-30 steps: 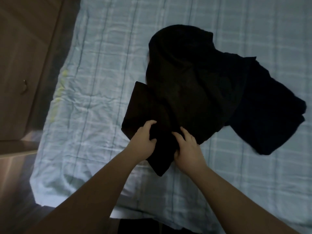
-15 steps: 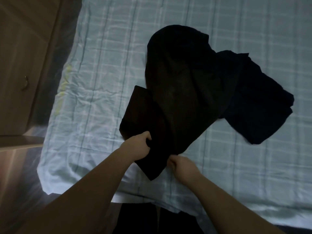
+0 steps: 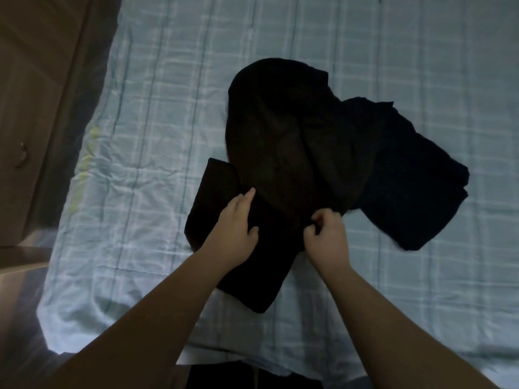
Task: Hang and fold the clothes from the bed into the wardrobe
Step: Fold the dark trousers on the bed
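Note:
A pile of dark clothes (image 3: 295, 141) lies on the bed (image 3: 168, 108), which has a pale blue checked sheet. A folded black garment (image 3: 252, 273) sticks out from under the pile toward me. My left hand (image 3: 234, 228) rests flat on this folded piece, fingers spread. My right hand (image 3: 327, 234) pinches the lower edge of the dark cloth on top of the pile. A darker garment (image 3: 415, 186) spreads out to the right of the pile.
A brown wooden wardrobe door (image 3: 33, 108) with a small metal handle (image 3: 22, 155) stands to the left of the bed. The bed's near edge (image 3: 140, 346) is just in front of me.
Both hands gripped the folded black piece and pulled it toward me; now the left hand lies flat on it, and the right hand has moved up to pinch the pile's edge.

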### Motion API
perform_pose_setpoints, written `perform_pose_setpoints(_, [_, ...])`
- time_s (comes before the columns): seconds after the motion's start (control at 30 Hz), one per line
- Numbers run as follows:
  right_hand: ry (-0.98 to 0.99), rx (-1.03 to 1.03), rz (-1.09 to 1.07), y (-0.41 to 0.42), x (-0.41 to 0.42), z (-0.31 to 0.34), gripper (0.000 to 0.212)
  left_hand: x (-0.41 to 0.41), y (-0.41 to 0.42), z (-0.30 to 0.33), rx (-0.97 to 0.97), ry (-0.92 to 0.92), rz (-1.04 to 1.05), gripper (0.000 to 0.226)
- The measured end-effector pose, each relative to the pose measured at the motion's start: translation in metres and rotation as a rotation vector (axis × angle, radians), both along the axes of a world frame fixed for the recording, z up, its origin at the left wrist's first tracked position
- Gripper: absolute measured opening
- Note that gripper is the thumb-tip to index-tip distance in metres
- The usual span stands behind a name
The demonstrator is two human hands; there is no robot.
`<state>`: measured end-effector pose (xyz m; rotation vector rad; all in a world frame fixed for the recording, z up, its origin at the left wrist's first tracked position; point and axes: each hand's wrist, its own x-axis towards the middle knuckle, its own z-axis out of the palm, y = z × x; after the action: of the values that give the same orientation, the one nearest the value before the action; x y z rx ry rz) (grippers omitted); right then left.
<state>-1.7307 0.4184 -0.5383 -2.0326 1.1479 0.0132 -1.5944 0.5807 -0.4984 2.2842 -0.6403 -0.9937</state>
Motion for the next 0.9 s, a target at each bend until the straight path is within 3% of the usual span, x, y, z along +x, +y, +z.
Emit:
perform_pose_setpoints(0.07, [-0.051, -0.030, -0.089, -0.026, 0.014, 0.006, 0.048, 0.003, -0.014, 0.005, -0.010, -0.051, -0.035, 0.078])
perform_pose_setpoints(0.13, [-0.016, -0.097, -0.079, -0.050, 0.027, 0.010, 0.067, 0.006, -0.030, 0.007, -0.013, -0.078, -0.077, 0.077])
perform_pose_setpoints(0.4, [0.025, 0.079, -0.278, -0.106, 0.054, 0.000, 0.105, 0.010, -0.104, 0.014, -0.049, -0.050, -0.114, 0.076])
perform_pose_setpoints(0.5, [-0.143, 0.280, -0.313, -0.113, 0.058, 0.001, 0.092, 0.012, -0.127, 0.018, -0.096, -0.041, -0.090, 0.073])
perform_pose_setpoints(0.63, [-0.302, 0.342, 0.024, -0.092, 0.056, 0.016, 0.075, 0.018, -0.159, 0.026, -0.178, 0.027, 0.069, 0.075])
perform_pose_setpoints(0.77, [-0.308, 0.367, 0.211, -0.070, 0.045, 0.004, 0.062, 0.023, -0.182, 0.028, -0.170, 0.063, 0.305, 0.086])
perform_pose_setpoints(0.9, [-0.335, 0.569, 0.284, -0.070, 0.035, 0.005, 0.060, 0.027, -0.182, 0.028, -0.141, -0.039, 0.406, 0.056])
